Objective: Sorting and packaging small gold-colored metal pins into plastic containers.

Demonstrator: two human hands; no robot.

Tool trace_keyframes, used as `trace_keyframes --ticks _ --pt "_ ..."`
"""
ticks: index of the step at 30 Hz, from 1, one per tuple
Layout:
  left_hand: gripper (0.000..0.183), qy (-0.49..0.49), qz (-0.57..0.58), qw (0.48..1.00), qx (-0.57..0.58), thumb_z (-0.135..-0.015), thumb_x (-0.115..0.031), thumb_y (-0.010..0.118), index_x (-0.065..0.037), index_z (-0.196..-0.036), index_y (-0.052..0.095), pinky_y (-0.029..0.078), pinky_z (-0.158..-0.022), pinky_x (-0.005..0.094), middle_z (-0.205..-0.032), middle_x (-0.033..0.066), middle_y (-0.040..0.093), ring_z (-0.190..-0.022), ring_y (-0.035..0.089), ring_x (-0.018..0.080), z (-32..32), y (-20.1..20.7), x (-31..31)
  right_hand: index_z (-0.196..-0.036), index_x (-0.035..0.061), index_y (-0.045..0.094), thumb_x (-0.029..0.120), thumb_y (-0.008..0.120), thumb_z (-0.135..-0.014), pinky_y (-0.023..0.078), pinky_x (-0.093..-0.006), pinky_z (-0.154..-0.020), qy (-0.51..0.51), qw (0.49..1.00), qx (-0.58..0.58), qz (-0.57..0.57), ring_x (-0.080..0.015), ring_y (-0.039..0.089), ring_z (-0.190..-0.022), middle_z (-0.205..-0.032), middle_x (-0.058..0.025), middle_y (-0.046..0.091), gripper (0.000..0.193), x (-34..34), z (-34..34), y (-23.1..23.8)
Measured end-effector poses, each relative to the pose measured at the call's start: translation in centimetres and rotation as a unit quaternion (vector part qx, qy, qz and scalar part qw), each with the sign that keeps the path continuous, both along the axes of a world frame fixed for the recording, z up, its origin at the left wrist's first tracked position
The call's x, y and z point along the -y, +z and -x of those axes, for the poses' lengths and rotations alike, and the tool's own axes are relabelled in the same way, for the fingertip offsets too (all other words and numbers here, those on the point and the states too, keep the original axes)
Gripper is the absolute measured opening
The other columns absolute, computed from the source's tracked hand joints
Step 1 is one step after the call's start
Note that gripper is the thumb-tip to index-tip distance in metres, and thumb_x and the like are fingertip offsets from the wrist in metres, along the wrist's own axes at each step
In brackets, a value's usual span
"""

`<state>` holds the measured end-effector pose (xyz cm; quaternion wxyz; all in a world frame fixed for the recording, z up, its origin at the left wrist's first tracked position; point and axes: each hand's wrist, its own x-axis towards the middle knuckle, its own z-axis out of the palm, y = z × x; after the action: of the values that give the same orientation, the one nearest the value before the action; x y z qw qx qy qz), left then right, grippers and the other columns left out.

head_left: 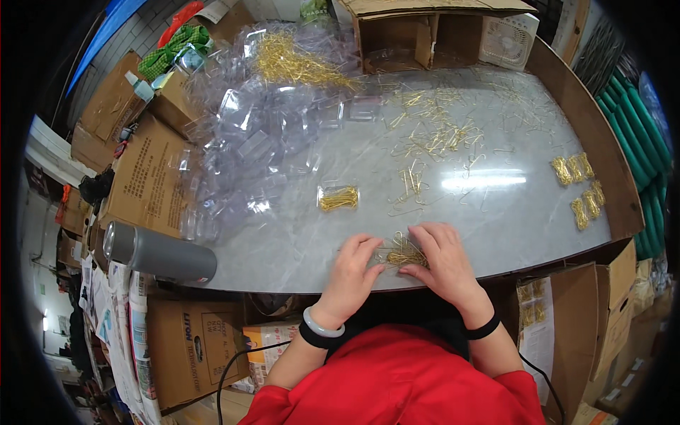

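At the table's near edge, a small bundle of gold wire hooks (405,256) lies between my two hands. My right hand (446,265) curls around the right end of the bundle, fingers above and thumb below. My left hand (348,273) is bent in at the left end, fingertips and thumb on the hook ends. Just beyond, a clear plastic box (356,190) holds a neat stack of gold hooks (339,199). Loose hooks (446,138) are scattered over the grey table (283,255) farther off.
Clear plastic boxes (262,145) heap up at left, with a gold hook pile (294,60) on top. Tied hook bundles (574,168) lie at right. A grey bottle (163,253) lies at the left edge. A cardboard shelf (393,42) and white fan (508,40) stand at back.
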<state>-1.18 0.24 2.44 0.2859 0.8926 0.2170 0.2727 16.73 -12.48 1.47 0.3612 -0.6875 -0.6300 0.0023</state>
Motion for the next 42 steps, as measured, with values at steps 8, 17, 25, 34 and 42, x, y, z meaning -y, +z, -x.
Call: trace_keyframes --ticks 8,17,25,34,42 --pt "0.012 0.022 0.024 0.996 -0.082 -0.087 -0.007 0.073 -0.001 -0.095 0.067 0.052 -0.070 0.0433 -0.088 0.0150 0.066 -0.079 0.067 0.0341 0.2 -0.4 0.2 -0.120 0.0082 0.062 0.021 0.080 -0.080 0.041 -0.0469 -0.109 0.097 0.995 0.032 0.016 -0.0302 0.057 -0.118 -0.116 -0.0096 0.063 0.046 -0.7 -0.6 0.1" --pt "0.025 -0.024 0.265 0.963 0.036 -0.091 -0.004 0.070 0.000 -0.114 0.064 0.055 -0.075 0.0359 -0.115 0.0156 0.061 -0.091 0.069 0.0276 -0.7 -0.6 1.2 -0.119 0.0077 0.063 0.014 0.079 -0.079 0.043 -0.0462 -0.110 0.108 0.994 0.027 0.017 -0.0309 0.059 -0.119 -0.122 -0.0096 0.064 0.043 -0.5 -0.8 -0.6" --pt "0.062 -0.129 -0.056 0.989 -0.052 -0.086 -0.019 0.077 -0.002 -0.140 0.052 0.029 -0.120 0.0522 -0.144 0.0186 0.050 -0.139 0.042 0.0411 -1.2 -1.2 -0.3 -0.133 0.0072 0.060 0.011 0.082 -0.076 0.042 -0.0462 -0.110 0.067 0.993 -0.099 0.010 -0.0341 0.056 -0.124 -0.131 -0.0134 0.062 0.061 1.1 -1.6 0.6" --pt "0.053 -0.114 -0.062 0.991 -0.025 -0.086 -0.014 0.076 0.001 -0.134 0.056 0.036 -0.115 0.0519 -0.129 0.0182 0.054 -0.134 0.046 0.0417 -3.8 -2.3 2.1 -0.122 0.0039 0.065 0.002 0.075 -0.081 0.048 -0.0445 -0.099 -0.038 0.999 -0.031 0.014 -0.0339 0.062 -0.112 -0.120 -0.0149 0.068 0.042 3.9 -2.2 -0.7" --pt "0.042 -0.101 -0.017 0.995 -0.001 -0.087 -0.002 0.070 0.001 -0.127 0.059 0.044 -0.107 0.0498 -0.124 0.0191 0.055 -0.130 0.049 0.0430 -4.1 -2.6 2.2 -0.145 -0.0025 0.043 -0.011 0.058 -0.083 0.042 -0.0490 -0.111 -0.075 0.987 -0.132 -0.051 -0.0464 0.048 -0.134 -0.148 -0.0292 0.045 0.064 1.8 3.0 -1.5"
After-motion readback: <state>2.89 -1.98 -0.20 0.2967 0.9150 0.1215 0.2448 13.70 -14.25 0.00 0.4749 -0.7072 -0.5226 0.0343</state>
